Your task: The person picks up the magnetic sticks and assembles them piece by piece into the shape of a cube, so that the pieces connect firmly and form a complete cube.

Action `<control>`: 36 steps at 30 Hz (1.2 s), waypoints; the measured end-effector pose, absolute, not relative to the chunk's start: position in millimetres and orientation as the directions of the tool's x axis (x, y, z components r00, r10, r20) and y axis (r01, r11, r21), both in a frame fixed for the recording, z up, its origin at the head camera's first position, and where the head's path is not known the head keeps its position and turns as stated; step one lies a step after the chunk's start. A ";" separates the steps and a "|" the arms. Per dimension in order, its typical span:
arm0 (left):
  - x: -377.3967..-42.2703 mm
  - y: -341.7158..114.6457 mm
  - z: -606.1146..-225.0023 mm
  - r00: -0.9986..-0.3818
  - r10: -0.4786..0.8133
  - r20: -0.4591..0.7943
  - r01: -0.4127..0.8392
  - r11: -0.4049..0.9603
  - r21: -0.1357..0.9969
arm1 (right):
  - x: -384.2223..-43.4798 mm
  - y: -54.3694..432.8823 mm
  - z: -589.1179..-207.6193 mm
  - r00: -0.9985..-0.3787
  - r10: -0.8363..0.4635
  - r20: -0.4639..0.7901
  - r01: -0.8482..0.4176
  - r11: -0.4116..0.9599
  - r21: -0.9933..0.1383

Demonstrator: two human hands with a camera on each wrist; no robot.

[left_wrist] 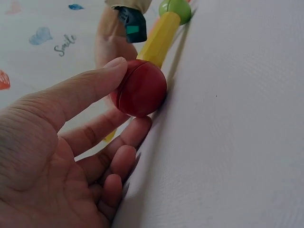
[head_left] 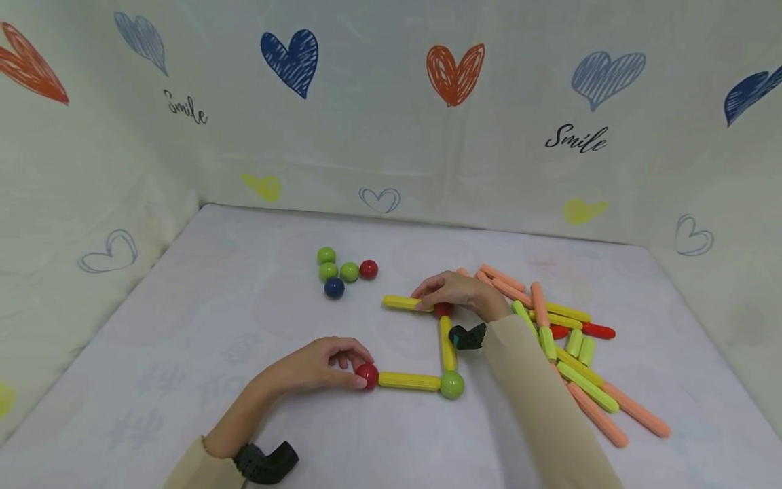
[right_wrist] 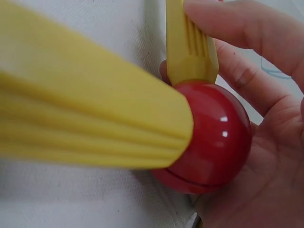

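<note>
Three yellow rods and three balls lie joined in an open, U-like frame. My left hand [head_left: 326,367] pinches a red ball [left_wrist: 145,90] between thumb and fingers. From that ball a yellow rod [head_left: 409,382] runs right to a green ball [head_left: 452,385] at the corner. A second yellow rod [head_left: 448,344] leads from there to another red ball [right_wrist: 213,135], under my right hand [head_left: 455,291]. The right thumb and fingers hold the third yellow rod [right_wrist: 191,52], whose end meets this red ball; in the head view the fingers partly cover the joint.
Several loose green balls [head_left: 349,272], a red ball [head_left: 369,269] and a dark blue ball [head_left: 334,288] sit farther back. To the right lies a pile of orange rods [head_left: 635,409], with yellow, green and red ones. A white cloth wall [head_left: 379,136] with hearts stands behind the table.
</note>
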State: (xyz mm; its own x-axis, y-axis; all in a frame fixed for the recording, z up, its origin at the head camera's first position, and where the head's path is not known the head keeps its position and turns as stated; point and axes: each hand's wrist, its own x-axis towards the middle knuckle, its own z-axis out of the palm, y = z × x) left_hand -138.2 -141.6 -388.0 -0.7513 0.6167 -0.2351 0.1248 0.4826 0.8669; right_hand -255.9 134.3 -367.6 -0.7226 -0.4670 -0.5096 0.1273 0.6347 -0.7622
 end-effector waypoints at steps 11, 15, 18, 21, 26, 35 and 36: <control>-159.4 -154.8 -373.5 -0.826 0.530 -0.193 0.150 0.537 0.830 | -256.3 136.3 -368.4 -0.721 -0.463 -0.516 0.150 0.622 -0.768; -174.0 -164.0 -367.6 -0.903 0.405 -0.144 0.115 0.550 0.827 | -257.0 136.1 -369.4 -0.723 -0.460 -0.515 0.150 0.624 -0.767; -184.0 -170.7 -366.6 -0.947 0.305 -0.101 0.092 0.559 0.824 | -256.5 136.2 -370.0 -0.728 -0.456 -0.512 0.154 0.619 -0.770; -192.8 -175.4 -369.2 -0.969 0.237 -0.065 0.085 0.573 0.815 | -255.5 136.5 -370.0 -0.730 -0.451 -0.514 0.148 0.629 -0.763; -205.6 -177.2 -377.5 -0.976 0.210 -0.054 0.087 0.604 0.792 | -255.7 136.1 -368.5 -0.732 -0.437 -0.523 0.157 0.639 -0.753; -215.6 -174.2 -385.6 -0.972 0.228 -0.052 0.105 0.627 0.771 | -258.6 134.1 -367.9 -0.732 -0.422 -0.535 0.154 0.662 -0.733; -216.0 -173.9 -386.2 -0.973 0.227 -0.053 0.106 0.631 0.769 | -258.7 133.7 -367.5 -0.731 -0.423 -0.535 0.153 0.663 -0.733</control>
State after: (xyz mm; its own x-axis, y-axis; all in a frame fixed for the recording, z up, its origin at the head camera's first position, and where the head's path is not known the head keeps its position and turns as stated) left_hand -216.0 -173.9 -386.2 -0.9725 0.2268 -0.0526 0.1055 0.6307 0.7688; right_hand -258.7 133.7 -367.5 -0.7315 -0.4229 -0.5349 0.1532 0.6625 -0.7332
